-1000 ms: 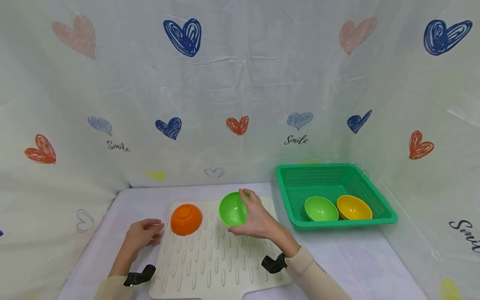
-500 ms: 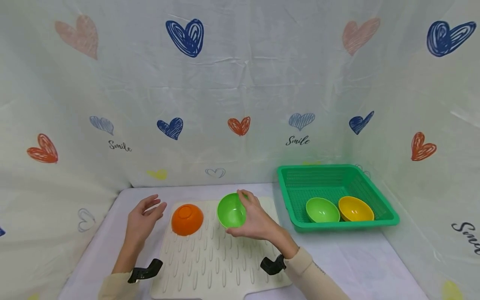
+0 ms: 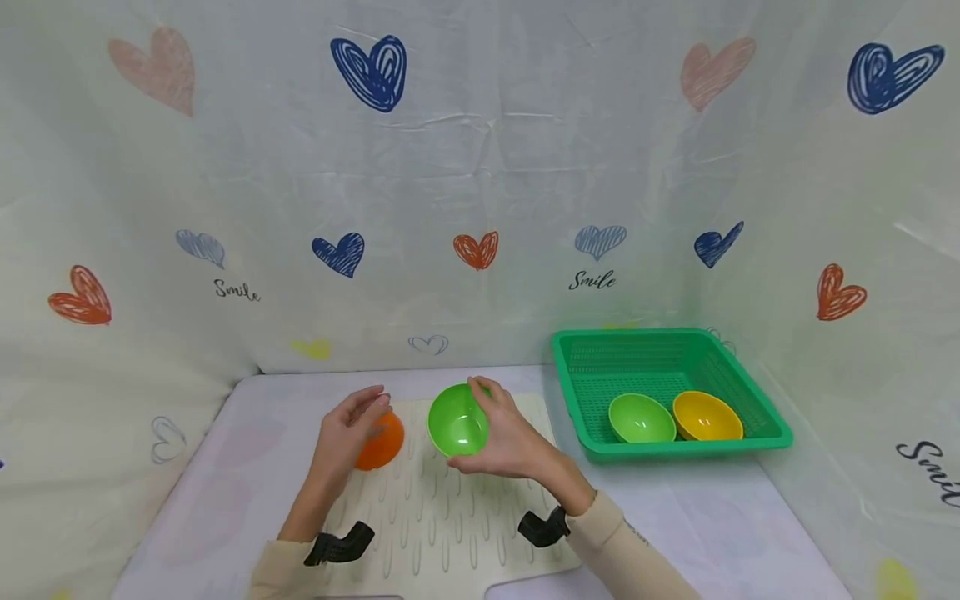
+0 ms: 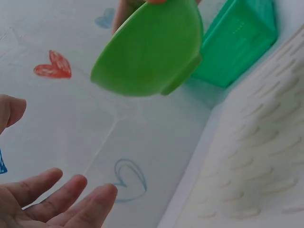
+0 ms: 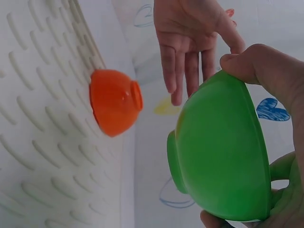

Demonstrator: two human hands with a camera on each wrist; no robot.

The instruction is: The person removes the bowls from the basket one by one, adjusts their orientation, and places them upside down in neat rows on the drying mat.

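A green bowl (image 3: 457, 421) is held in the air above the white ridged mat by my right hand (image 3: 504, 431), thumb and fingers gripping its rim. In the right wrist view, the outside of this green bowl (image 5: 221, 152) and its foot ring show. My left hand (image 3: 347, 435) is to the left of it, fingers extended and nothing in them; in the left wrist view the fingers (image 4: 57, 204) are apart from the bowl (image 4: 152, 52). Behind the left hand, an orange bowl (image 3: 382, 442) sits upside down on the mat (image 3: 450, 525), partly hidden by that hand.
At the right stands a green basket (image 3: 600, 451) holding a light green bowl (image 3: 641, 419) and a yellow bowl (image 3: 707, 417), both facing up. A white cloth (image 3: 697, 525) covers the table. Behind it hangs a sheet (image 3: 420, 183) printed with hearts.
My left hand has risen from the mat's left edge and moved right, in front of the orange bowl and toward the green bowl. The right hand and its bowl have shifted slightly left.
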